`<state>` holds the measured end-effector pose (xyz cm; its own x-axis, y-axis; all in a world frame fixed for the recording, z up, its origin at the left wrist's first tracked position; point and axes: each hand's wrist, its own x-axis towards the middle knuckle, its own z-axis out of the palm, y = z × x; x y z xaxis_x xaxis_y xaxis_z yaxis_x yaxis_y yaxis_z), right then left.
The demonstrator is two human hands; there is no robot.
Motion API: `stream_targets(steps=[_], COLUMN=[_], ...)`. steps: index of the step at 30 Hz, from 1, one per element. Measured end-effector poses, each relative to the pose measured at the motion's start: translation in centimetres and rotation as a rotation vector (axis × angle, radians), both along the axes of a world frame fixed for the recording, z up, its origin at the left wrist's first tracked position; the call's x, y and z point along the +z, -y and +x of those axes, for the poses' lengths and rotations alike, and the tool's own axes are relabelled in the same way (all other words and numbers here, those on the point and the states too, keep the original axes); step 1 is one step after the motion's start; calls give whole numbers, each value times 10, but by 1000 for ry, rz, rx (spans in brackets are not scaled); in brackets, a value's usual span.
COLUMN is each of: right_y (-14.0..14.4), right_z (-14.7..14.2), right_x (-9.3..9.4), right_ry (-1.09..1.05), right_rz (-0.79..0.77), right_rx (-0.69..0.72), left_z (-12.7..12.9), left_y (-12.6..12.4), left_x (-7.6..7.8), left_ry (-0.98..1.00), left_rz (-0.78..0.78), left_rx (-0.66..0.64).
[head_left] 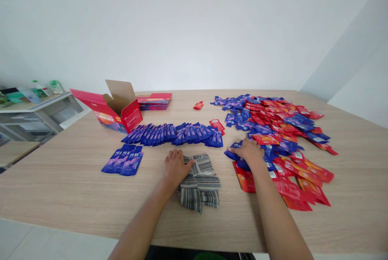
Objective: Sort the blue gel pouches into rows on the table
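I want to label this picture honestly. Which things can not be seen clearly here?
Head view:
- Print on the small blue foil sachets: too small to read.
- Inside of the open red cardboard box: hidden by its flap.
- Sachets under the right hand: covered by it.
- Part of the striped grey folded cloth: under the left hand.

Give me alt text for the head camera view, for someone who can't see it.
A person's left hand rests on a folded striped cloth while the right hand reaches into a loose pile of red and blue sachets on a wooden table. Behind lie a neat row of blue sachets, three more blue sachets, and an open red box.
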<state>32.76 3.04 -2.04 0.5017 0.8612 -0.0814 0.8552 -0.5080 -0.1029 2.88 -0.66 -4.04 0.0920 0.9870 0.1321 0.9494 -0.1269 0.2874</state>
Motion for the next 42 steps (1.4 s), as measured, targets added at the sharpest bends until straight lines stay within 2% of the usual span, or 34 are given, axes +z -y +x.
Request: stream_targets(steps=[4, 7, 10, 13, 15, 17, 21, 22, 24, 25, 28, 32, 37, 39, 42], right_y=[-1, -3, -9, -15, -19, -20, -13, -10, -2, 2, 12, 20, 26, 28, 32], right_z=[4, 12, 19, 19, 15, 8, -20, -32, -58, -72, -109, -133, -138, -140, -144], right_x=[-4, -10, -15, -16, -14, -9, 4, 7, 10, 9, 3, -11, -16, -15, -14], right_ry=[-44, -102, -270, -626, -827, -945, -1166, -1326, -1549, -1590, -1423, -1138, -1022, -937, -849], right_rz=[-3, 104, 364, 757, 912, 933, 855, 827, 768, 737, 647, 767, 878, 916, 905], right_rx=[20, -28, -43, -62, -82, -41, 138, 226, 371, 421, 547, 509, 383, 375, 425], left_z=[-1, -4, -6, -4, -1, 3, 9, 10, 10, 10, 9, 12, 15, 16, 20], left_y=[-5, -13, -16, -11, -7, -4, -2, -2, -2, -2, -1, 2, 6, 8, 12], left_x=[-2, -2, 0, 2, 2, -1, -4, -3, 2, 5, 13, 19, 19, 16, 10], left_ry=[199, 579, 903, 1240, 1409, 1452, 1525, 1554, 1651, 1714, 1901, 2037, 2106, 2104, 2064], left_rz=[-57, -137, -234, -490, -655, -678, -569, -561, -608, -661, -848, -965, -994, -986, -886], left_rx=[5, 27, 10, -105, -137, -91, -11, 3, 48, 68, 77, 18, -76, -67, -5])
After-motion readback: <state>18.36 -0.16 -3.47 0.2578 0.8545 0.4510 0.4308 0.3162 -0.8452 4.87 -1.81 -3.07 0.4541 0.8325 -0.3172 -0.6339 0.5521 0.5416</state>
